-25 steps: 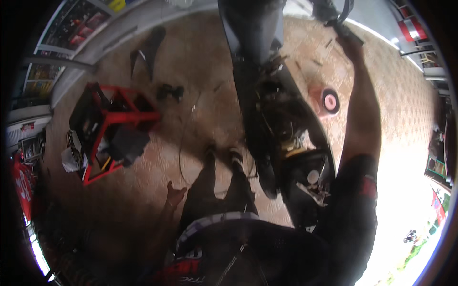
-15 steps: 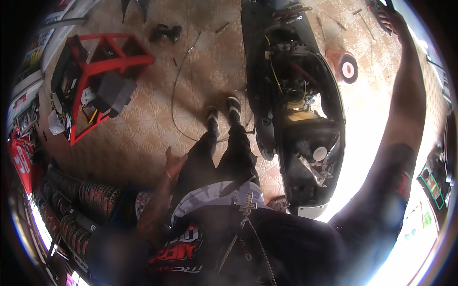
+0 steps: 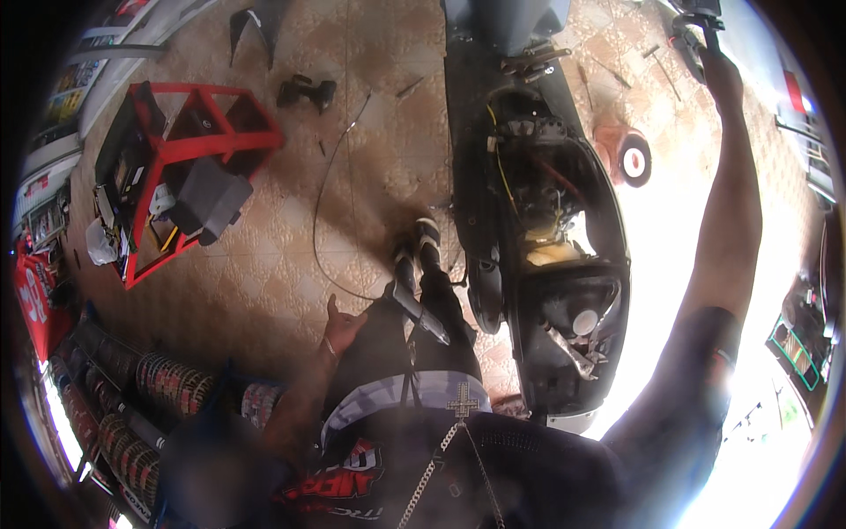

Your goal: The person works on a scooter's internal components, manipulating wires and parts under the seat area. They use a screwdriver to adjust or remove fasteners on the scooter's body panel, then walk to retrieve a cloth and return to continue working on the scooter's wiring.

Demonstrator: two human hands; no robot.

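My right hand [image 3: 721, 78] is stretched far out at the upper right. It is closed round a black object [image 3: 701, 19] with a thin stem and a blocky top, its kind unclear. My left hand [image 3: 344, 330] hangs low by my left thigh with nothing in it, thumb out and fingers apart. A dark elongated thing [image 3: 421, 316] dangles on a cord in front of my legs. To my right stands a motor scooter [image 3: 564, 167] with its seat off and its inside exposed. In its black storage bin [image 3: 577, 309] lie metal parts [image 3: 568, 351].
A red metal frame trolley [image 3: 207, 141] with tools and a grey case stands at left. On the floor lie a black drill-like tool [image 3: 306, 93], a long thin cable [image 3: 317, 212] and hand tools [image 3: 665, 72]. A small wheel [image 3: 634, 164] sits beyond the scooter. Tyres [image 3: 172, 381] are stacked lower left.
My right hand has shifted slightly down, and more of the black object shows above it. My left hand is a little lower and further right. The dangling thing has swung forward; my feet have moved.
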